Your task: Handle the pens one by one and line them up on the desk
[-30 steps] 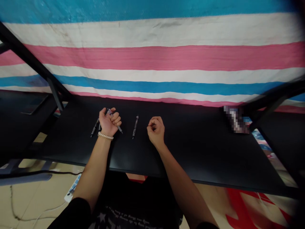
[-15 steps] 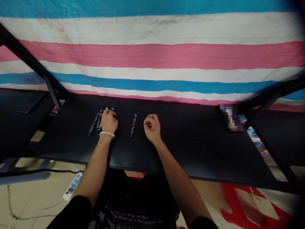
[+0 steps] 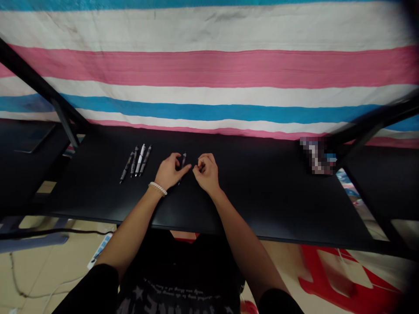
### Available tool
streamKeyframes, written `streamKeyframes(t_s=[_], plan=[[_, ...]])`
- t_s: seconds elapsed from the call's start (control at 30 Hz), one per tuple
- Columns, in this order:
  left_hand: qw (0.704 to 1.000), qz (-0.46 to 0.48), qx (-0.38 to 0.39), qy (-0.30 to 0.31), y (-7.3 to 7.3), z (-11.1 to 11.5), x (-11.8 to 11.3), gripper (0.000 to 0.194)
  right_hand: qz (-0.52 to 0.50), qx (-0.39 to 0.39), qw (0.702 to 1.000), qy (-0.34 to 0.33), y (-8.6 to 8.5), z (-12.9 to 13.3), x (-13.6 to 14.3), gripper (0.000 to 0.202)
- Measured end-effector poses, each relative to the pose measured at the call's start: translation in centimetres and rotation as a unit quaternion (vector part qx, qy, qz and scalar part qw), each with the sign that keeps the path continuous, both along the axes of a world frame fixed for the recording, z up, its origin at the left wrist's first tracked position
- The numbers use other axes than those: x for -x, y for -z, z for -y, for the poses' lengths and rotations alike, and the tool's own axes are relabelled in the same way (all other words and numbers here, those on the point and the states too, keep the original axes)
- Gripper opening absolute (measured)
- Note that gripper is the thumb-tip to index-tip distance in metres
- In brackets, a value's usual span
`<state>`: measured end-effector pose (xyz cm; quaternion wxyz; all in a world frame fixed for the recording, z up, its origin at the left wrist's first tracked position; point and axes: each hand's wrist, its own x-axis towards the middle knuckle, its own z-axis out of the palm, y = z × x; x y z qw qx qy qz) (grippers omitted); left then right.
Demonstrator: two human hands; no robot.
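Several pens lie side by side at the left of the black table, among them a white and grey pen (image 3: 140, 159) and a dark pen (image 3: 126, 167) at the far left. My left hand (image 3: 170, 171), with a white coiled band at the wrist, is over a single dark pen (image 3: 183, 161); thumb and fingers are apart on either side of it. Just right of that pen, my right hand (image 3: 206, 173) is curled with fingertips pressed together; what it holds, if anything, is too small to make out.
The black table (image 3: 278, 196) has a pixelated object (image 3: 317, 157) at its back right. A striped sheet (image 3: 209, 69) hangs behind. Below are a power strip (image 3: 100, 251) at left and a red stool (image 3: 347, 283) at right.
My left hand has moved right from the row of pens to the single pen and opened its fingers. My right hand stays curled in nearly the same place.
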<state>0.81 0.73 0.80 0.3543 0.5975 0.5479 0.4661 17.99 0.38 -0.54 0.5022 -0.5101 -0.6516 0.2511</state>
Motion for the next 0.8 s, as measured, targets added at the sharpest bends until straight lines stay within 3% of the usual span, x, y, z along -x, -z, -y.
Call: streamKeyframes(t_s=[0.1, 0.23, 0.33, 0.5, 0.67, 0.8], plan=[[0.999, 0.038, 0.037, 0.003, 0.0, 0.5, -1.2, 0.041, 0.001, 0.0, 1.0, -0.011, 0.0, 0.0, 0.0, 0.015], [0.992, 0.108, 0.071, 0.001, -0.3, 0.3, -1.0, 0.032, 0.011, -0.002, 1.0, -0.018, 0.2, -0.1, -0.2, 0.018], [0.971, 0.205, 0.126, -0.007, -0.4, 0.1, -1.1, 0.027, 0.006, -0.014, 1.0, -0.016, 0.2, -0.2, -0.2, 0.018], [0.93, 0.319, 0.18, -0.018, -0.9, 0.1, -1.7, 0.037, -0.001, -0.027, 1.0, -0.016, -0.3, 0.0, -0.1, 0.016], [0.89, 0.412, 0.197, 0.015, -1.6, 0.1, -1.3, 0.026, -0.033, 0.012, 0.999, -0.028, -0.7, 0.0, -0.3, 0.013], [0.867, 0.449, 0.209, 0.049, -1.8, 0.0, -1.0, 0.02, -0.15, 0.077, 0.985, -0.038, -0.5, -0.4, -0.3, 0.017]])
